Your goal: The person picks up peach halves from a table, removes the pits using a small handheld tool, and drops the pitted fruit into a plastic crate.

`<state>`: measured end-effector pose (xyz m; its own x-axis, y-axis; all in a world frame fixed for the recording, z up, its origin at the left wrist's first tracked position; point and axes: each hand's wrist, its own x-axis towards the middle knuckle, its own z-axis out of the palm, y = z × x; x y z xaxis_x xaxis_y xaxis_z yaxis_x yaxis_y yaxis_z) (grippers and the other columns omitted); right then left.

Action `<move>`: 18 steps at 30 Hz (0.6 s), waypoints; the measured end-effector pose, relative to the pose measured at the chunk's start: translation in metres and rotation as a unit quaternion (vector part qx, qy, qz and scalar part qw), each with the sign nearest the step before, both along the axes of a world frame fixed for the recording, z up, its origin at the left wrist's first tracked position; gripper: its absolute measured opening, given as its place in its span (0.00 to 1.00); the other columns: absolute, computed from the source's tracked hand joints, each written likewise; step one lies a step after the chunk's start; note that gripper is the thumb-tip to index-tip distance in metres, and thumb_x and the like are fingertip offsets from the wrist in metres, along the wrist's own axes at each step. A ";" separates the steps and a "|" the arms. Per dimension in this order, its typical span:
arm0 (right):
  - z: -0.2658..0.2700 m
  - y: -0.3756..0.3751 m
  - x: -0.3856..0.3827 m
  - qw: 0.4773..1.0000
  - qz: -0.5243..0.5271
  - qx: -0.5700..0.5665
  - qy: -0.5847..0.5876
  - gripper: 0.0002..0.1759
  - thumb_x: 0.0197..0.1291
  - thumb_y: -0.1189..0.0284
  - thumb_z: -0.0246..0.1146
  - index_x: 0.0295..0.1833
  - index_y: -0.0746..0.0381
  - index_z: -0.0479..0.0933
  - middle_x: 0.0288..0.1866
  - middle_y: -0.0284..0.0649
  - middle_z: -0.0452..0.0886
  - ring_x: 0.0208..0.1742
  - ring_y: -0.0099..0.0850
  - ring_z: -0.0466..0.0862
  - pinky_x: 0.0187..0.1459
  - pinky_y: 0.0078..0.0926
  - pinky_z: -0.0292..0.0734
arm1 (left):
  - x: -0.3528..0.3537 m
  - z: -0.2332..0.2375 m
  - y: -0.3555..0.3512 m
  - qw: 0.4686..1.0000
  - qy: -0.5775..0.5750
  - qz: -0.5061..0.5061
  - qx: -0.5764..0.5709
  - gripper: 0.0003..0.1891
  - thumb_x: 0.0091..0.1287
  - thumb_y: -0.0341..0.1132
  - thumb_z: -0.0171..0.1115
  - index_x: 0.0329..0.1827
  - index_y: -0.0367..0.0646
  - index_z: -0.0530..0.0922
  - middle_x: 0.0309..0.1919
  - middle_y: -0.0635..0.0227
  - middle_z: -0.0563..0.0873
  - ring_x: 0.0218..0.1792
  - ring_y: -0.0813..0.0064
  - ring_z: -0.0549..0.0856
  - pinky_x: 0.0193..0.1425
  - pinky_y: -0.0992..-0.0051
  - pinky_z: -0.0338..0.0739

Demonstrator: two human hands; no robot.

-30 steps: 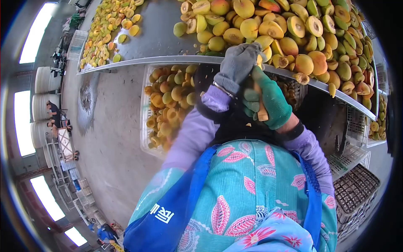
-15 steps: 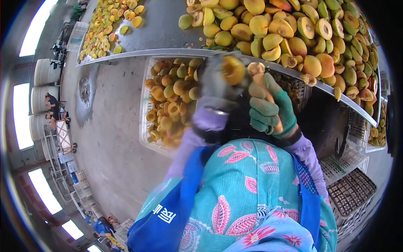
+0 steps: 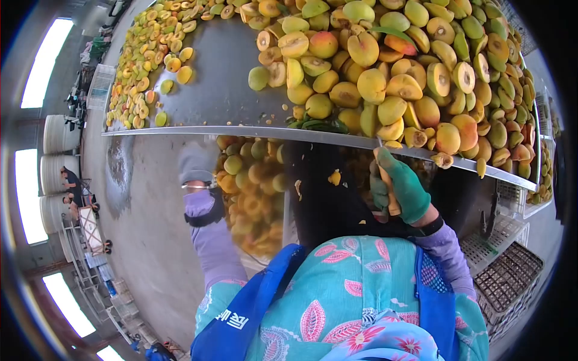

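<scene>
My right hand (image 3: 400, 188), in a green glove, is wrapped round a wooden-handled tool (image 3: 392, 195) just below the metal table's edge (image 3: 253, 131). The tool's upper end reaches toward that edge. My left hand (image 3: 197, 163), in a grey glove, is smeared by motion at the left side of a crate of peach halves (image 3: 250, 186); its fingers cannot be made out. Beyond the edge lies a large heap of halved peaches (image 3: 406, 87). A few fruit scraps (image 3: 335, 177) lie on the dark cloth over my lap.
More cut fruit (image 3: 144, 66) covers the table's left part. A dark plastic crate (image 3: 507, 275) and a pale one (image 3: 494, 237) stand at the right. Two people (image 3: 71, 189) are beside a cart (image 3: 89, 227) at the far left, near large pale tubs (image 3: 60, 174).
My left hand has moved left, away from the tool, and the peach half no longer shows at it. My right hand has lowered slightly with the tool. The view has shifted, showing more of the table.
</scene>
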<state>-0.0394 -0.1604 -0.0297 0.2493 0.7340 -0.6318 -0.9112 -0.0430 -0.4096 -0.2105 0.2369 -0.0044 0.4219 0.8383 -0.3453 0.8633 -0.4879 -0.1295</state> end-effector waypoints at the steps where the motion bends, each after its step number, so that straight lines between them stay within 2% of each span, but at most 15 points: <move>1: 0.001 0.005 -0.004 1.000 0.001 -0.006 -0.015 0.21 0.68 0.47 0.56 0.39 0.54 0.71 0.17 0.29 0.67 0.12 0.22 0.65 0.14 0.19 0.62 | 0.018 0.032 -0.019 0.988 -0.025 -0.133 0.073 0.26 0.61 0.48 0.58 0.58 0.42 0.78 0.55 0.45 0.80 0.53 0.44 0.80 0.58 0.62 0.75; 2: 0.006 0.010 -0.004 1.000 0.025 -0.001 0.010 0.21 0.68 0.47 0.55 0.38 0.54 0.70 0.18 0.29 0.67 0.12 0.21 0.64 0.14 0.18 0.61 | 0.039 0.059 -0.044 0.953 -0.052 -0.261 0.142 0.25 0.60 0.48 0.59 0.57 0.42 0.79 0.56 0.44 0.79 0.53 0.44 0.80 0.57 0.61 0.75; 3: 0.011 0.015 -0.004 0.999 0.038 -0.002 -0.002 0.21 0.68 0.47 0.55 0.38 0.54 0.70 0.18 0.29 0.67 0.12 0.21 0.64 0.14 0.18 0.60 | 0.058 0.048 -0.046 0.941 -0.159 -0.283 0.098 0.23 0.60 0.45 0.59 0.56 0.42 0.79 0.55 0.45 0.80 0.52 0.44 0.81 0.55 0.61 0.76; 5: 0.019 0.023 -0.007 0.998 0.055 0.001 -0.028 0.21 0.69 0.47 0.53 0.38 0.53 0.70 0.19 0.28 0.66 0.12 0.20 0.63 0.13 0.17 0.60 | 0.127 -0.018 -0.021 0.911 -0.229 -0.325 0.108 0.21 0.60 0.39 0.59 0.56 0.43 0.79 0.51 0.46 0.81 0.48 0.46 0.82 0.52 0.60 0.78; 6: 0.023 0.025 -0.009 0.998 0.049 0.000 -0.024 0.20 0.69 0.48 0.53 0.38 0.53 0.69 0.19 0.28 0.66 0.13 0.18 0.63 0.13 0.17 0.58 | 0.156 -0.057 -0.008 0.903 -0.195 -0.347 0.163 0.21 0.60 0.37 0.59 0.57 0.43 0.78 0.49 0.47 0.81 0.47 0.46 0.83 0.51 0.60 0.79; 8: 0.023 0.025 -0.014 0.994 -0.004 -0.002 -0.114 0.18 0.70 0.50 0.54 0.38 0.53 0.70 0.19 0.27 0.66 0.14 0.17 0.64 0.14 0.16 0.59 | 0.152 0.003 -0.040 0.931 -0.182 -0.314 0.022 0.21 0.61 0.35 0.58 0.58 0.40 0.76 0.48 0.49 0.82 0.46 0.51 0.84 0.53 0.61 0.79; 9: 0.023 0.023 -0.017 0.988 -0.035 -0.003 -0.151 0.17 0.70 0.51 0.55 0.39 0.53 0.70 0.19 0.27 0.66 0.15 0.17 0.65 0.14 0.15 0.59 | 0.147 0.001 -0.033 0.903 -0.315 -0.228 -0.181 0.21 0.64 0.35 0.57 0.59 0.38 0.75 0.48 0.52 0.82 0.45 0.56 0.84 0.51 0.63 0.81; 10: 0.029 0.019 -0.015 0.977 -0.027 -0.023 -0.208 0.15 0.69 0.55 0.57 0.43 0.57 0.73 0.21 0.28 0.69 0.17 0.20 0.70 0.16 0.21 0.65 | 0.141 0.000 -0.026 0.819 -0.432 -0.112 -0.360 0.21 0.66 0.36 0.56 0.60 0.35 0.74 0.48 0.54 0.82 0.45 0.60 0.85 0.50 0.65 0.82; 11: 0.024 0.024 -0.016 0.938 -0.038 -0.037 -0.344 0.16 0.70 0.55 0.56 0.43 0.58 0.73 0.22 0.34 0.72 0.19 0.28 0.74 0.19 0.27 0.68 | 0.137 0.009 -0.047 0.754 -0.490 -0.086 -0.429 0.20 0.67 0.36 0.56 0.59 0.35 0.74 0.47 0.55 0.82 0.45 0.62 0.85 0.48 0.66 0.82; 13: 0.009 0.036 -0.023 0.802 -0.042 -0.081 -0.590 0.19 0.70 0.54 0.55 0.44 0.60 0.73 0.24 0.46 0.79 0.23 0.46 0.81 0.23 0.41 0.72 | 0.110 0.019 -0.115 0.589 -0.587 -0.010 -0.555 0.17 0.68 0.36 0.55 0.57 0.35 0.75 0.46 0.58 0.83 0.45 0.66 0.85 0.45 0.69 0.83; 15: 0.020 0.036 -0.024 0.747 0.000 -0.060 -0.662 0.19 0.70 0.55 0.54 0.44 0.63 0.72 0.30 0.57 0.79 0.33 0.58 0.80 0.33 0.51 0.74 | 0.106 0.025 -0.173 0.548 -0.617 0.037 -0.563 0.16 0.70 0.36 0.54 0.55 0.36 0.76 0.44 0.57 0.83 0.43 0.66 0.85 0.44 0.70 0.83; 16: 0.025 0.037 -0.027 0.752 -0.003 -0.080 -0.654 0.22 0.71 0.53 0.51 0.44 0.64 0.72 0.30 0.57 0.80 0.34 0.57 0.81 0.34 0.50 0.75 | 0.106 0.025 -0.195 0.527 -0.632 0.059 -0.565 0.15 0.71 0.36 0.53 0.55 0.36 0.76 0.42 0.57 0.84 0.42 0.66 0.85 0.44 0.70 0.83; 18: 0.022 0.034 -0.026 0.732 0.007 -0.090 -0.675 0.22 0.71 0.53 0.50 0.44 0.64 0.71 0.31 0.57 0.80 0.34 0.58 0.81 0.35 0.50 0.75 | 0.108 0.021 -0.222 0.573 -0.640 0.001 -0.512 0.15 0.73 0.37 0.51 0.54 0.36 0.76 0.42 0.56 0.84 0.39 0.67 0.86 0.44 0.71 0.83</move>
<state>-0.0653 -0.1267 -0.0075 0.7294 0.6771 0.0978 0.3211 -0.2125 -0.9229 -0.1028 0.0146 0.0164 0.8781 0.4739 -0.0660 -0.0673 0.2589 0.9635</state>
